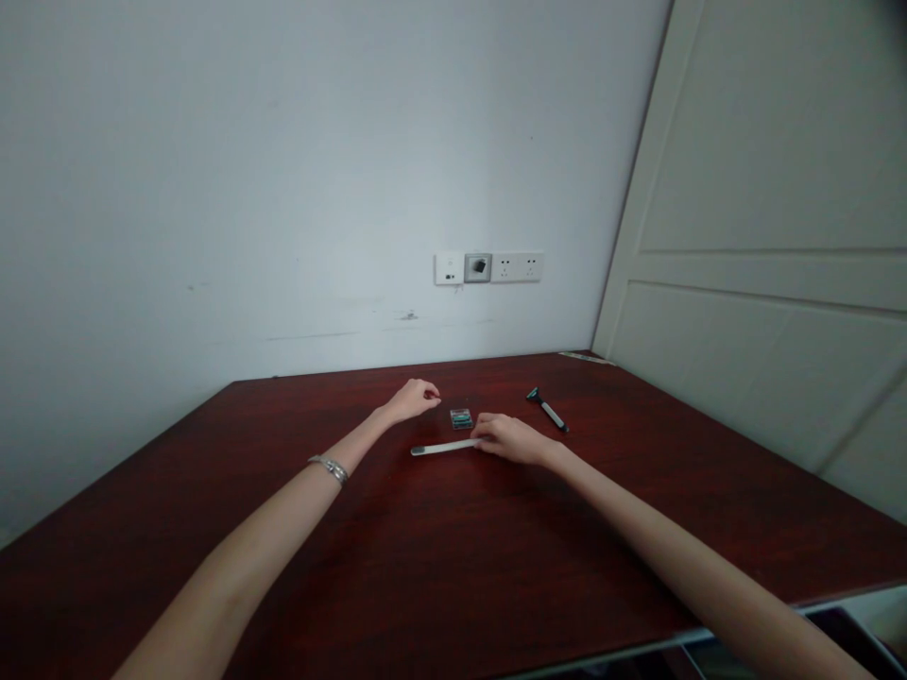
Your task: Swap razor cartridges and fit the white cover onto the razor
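Grip: While the right hand [511, 439] closes its fingers on one end of a white stick [446, 448], the left hand [413, 400] is apart from it, loosely curled; cannot tell whether its fingertips meet.
Stick form: slim, flat, rounded, with a grey patch at the free end; it points from the right fingers towards the left-hand side.
Clear box [460, 419]: small, square, transparent, teal within; between the hands, just beyond the stick; markings too small to read.
Razor [551, 413]: teal-and-black head, pale grey handle, dark butt; beyond the right hand, to its right.
Bracelet [332, 467]: silvery metal, on the left wrist.
Table [397, 567]: glossy red-brown, faintly streaked, beneath both hands.
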Tool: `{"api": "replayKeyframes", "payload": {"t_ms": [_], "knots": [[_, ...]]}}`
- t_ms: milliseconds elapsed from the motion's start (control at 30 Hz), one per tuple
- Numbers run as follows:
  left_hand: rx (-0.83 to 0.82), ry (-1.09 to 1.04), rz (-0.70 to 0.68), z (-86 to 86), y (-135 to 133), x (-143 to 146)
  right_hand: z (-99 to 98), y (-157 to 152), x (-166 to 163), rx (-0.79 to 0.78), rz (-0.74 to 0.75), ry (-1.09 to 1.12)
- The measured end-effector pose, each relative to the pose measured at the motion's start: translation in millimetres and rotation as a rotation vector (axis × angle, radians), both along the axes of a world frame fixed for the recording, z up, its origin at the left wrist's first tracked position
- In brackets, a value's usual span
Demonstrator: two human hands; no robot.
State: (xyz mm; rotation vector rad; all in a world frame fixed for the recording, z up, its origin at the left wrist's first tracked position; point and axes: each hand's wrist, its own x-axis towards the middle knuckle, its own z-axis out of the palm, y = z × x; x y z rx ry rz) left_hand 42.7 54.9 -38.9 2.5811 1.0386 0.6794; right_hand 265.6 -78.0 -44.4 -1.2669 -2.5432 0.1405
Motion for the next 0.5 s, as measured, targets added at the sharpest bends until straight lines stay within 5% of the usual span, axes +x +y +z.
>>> {"api": "replayKeyframes", "payload": {"t_ms": [167,500], "knots": [[0.007,0.026,-0.022,0.4,-7.9,5.1,10.6,-3.3,44.2,0.065,-0.105,0.185],[0.08,0.098,-0.081,-18.2,-26.6,24.6,-4.0,3.1,159.7,0.19,-0.79,0.246]]}}
